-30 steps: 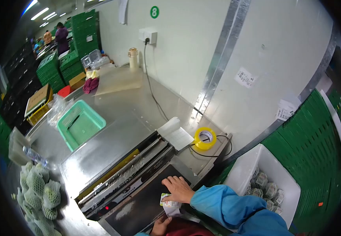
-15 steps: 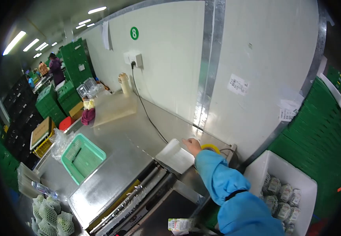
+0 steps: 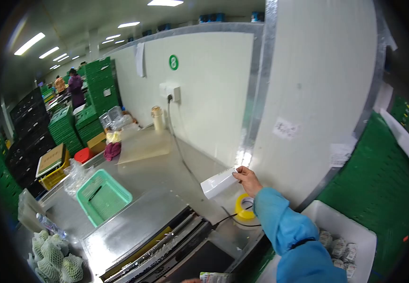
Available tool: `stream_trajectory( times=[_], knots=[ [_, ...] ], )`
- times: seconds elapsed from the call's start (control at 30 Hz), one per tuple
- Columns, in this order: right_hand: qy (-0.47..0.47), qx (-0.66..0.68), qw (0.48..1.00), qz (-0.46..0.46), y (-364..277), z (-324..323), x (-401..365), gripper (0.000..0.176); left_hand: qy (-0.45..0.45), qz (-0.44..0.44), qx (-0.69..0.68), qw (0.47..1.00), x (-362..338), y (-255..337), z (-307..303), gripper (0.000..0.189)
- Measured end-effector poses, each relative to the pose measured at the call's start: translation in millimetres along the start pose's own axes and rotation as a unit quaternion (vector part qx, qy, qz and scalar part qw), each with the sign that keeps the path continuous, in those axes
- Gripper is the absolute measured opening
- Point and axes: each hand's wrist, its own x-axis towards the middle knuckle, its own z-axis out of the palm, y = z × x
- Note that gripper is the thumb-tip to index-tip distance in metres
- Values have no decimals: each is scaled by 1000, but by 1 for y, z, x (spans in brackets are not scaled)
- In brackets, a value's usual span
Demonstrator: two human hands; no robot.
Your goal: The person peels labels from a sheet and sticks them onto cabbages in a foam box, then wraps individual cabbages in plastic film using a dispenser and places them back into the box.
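Observation:
A white sheet of paper (image 3: 217, 184), curved along its length, is pinched between the thumb and fingers of my right hand (image 3: 249, 181). The hand holds it above the steel table, by the wall. Just below lies a roll of yellow tape (image 3: 244, 207) with a black cable beside it. Of my left hand (image 3: 191, 281) only a sliver shows at the bottom edge. It is next to a small package with a printed label (image 3: 215, 277); whether the fingers grip it is hidden. A wrapping machine with a dark plate (image 3: 204, 262) stands in front of me.
A green basket (image 3: 119, 200) with a black pen sits left on the steel table. Netted round produce (image 3: 51, 254) lies lower left. A white foam box (image 3: 362, 236) with several labelled packs stands right, beside green crates (image 3: 360, 193). Two people are far back left.
My right hand has taken hold of the white sheet and lifted it off the table. More of the tape roll shows. The view has tilted up, and part of my left hand has appeared.

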Motion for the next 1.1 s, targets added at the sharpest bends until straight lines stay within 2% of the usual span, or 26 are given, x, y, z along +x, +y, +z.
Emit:
stream_trajectory(
  times=[0.03,0.1,0.17,0.23,0.3,0.33,0.37,0.4,0.43,0.47,0.5,0.57,0.67,0.73,0.77,0.83,0.87,0.9,0.93,0.97,1.03,1.07,1.1],
  knots=[
    [12,-8,1000,-9,-27,-7,-24,11,23,93,3,995,20,6,10,35],
    [-43,3,996,-78,-74,-20,-76,11,70,271,1,960,58,23,31,27],
    [-49,27,995,-80,-109,-24,-141,11,46,314,19,948,86,57,50,43],
    [-54,55,994,-79,-118,-32,-193,12,-30,139,-153,978,117,59,60,59],
    [-86,72,992,-64,-109,-46,-237,17,-144,33,-262,954,141,48,70,61],
    [-85,35,995,-37,-103,-54,-257,17,-120,63,-328,935,132,59,95,46],
    [-84,1,996,-8,-99,-61,-273,18,-128,54,-323,936,135,52,100,46],
    [-64,-14,998,25,-105,-57,-292,13,-90,106,-254,957,139,44,104,38],
    [-73,-50,996,31,-100,-61,-304,15,-53,158,-183,969,140,37,107,30],
    [-62,-121,991,11,-100,-64,-316,19,-40,172,-185,967,140,31,112,22],
    [-52,-191,980,-9,-102,-64,-327,22,-47,165,-180,969,137,29,115,22],
    [-18,-209,974,-82,-115,-60,-344,53,-56,165,-108,979,126,25,117,22],
    [-22,-227,971,-66,-140,-48,-354,50,-89,155,-60,982,109,29,126,22],
    [-54,-346,934,-69,-135,-47,-355,40,-111,153,-35,981,101,32,130,24],
    [-52,-343,935,-69,-136,-44,-357,40,-111,177,-41,977,97,34,133,31],
    [1,-305,952,26,-140,-40,-361,30,-111,203,-46,972,89,38,139,38],
    [27,-276,961,-21,-132,-41,-362,22,-29,349,54,935,85,40,144,48],
    [26,-276,961,-21,-134,-40,-364,22,55,482,151,861,81,44,148,57],
    [28,-322,944,-64,-136,-38,-366,19,75,534,236,808,79,52,146,71],
    [30,-367,924,-106,-137,-36,-367,16,75,534,237,808,76,63,145,71],
    [25,-356,924,-137,-136,-35,-370,15,63,543,509,665,71,82,140,59],
    [21,-345,923,-168,-136,-34,-371,15,-30,558,491,668,85,86,129,37],
    [21,-344,924,-167,-136,-33,-371,15,-30,557,493,668,82,86,127,37]
  ],
)
